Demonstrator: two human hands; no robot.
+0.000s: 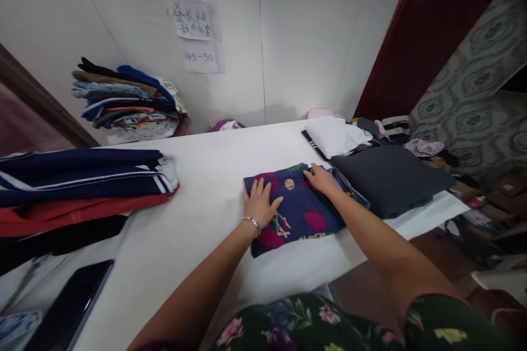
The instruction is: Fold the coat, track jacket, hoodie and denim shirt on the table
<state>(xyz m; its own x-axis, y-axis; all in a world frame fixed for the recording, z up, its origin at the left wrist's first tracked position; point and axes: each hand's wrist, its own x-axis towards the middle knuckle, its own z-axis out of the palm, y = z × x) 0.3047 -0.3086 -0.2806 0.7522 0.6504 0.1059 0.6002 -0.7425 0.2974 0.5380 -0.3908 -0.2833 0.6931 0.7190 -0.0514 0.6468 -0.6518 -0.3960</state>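
A folded dark blue garment (302,211) with magenta and green patterns lies on the white table (197,230). My left hand (259,202) rests flat on its left side, fingers spread, a bracelet on the wrist. My right hand (320,178) presses on the garment's far right corner, fingers stretched out. Neither hand grips anything.
A stack of navy, white-striped and red clothes (82,186) lies at the left. A pile of folded clothes (127,104) stands at the back wall under paper signs (196,22). A dark grey folded garment (389,175) and white cloth (335,136) lie at right. A phone (69,307) lies near left.
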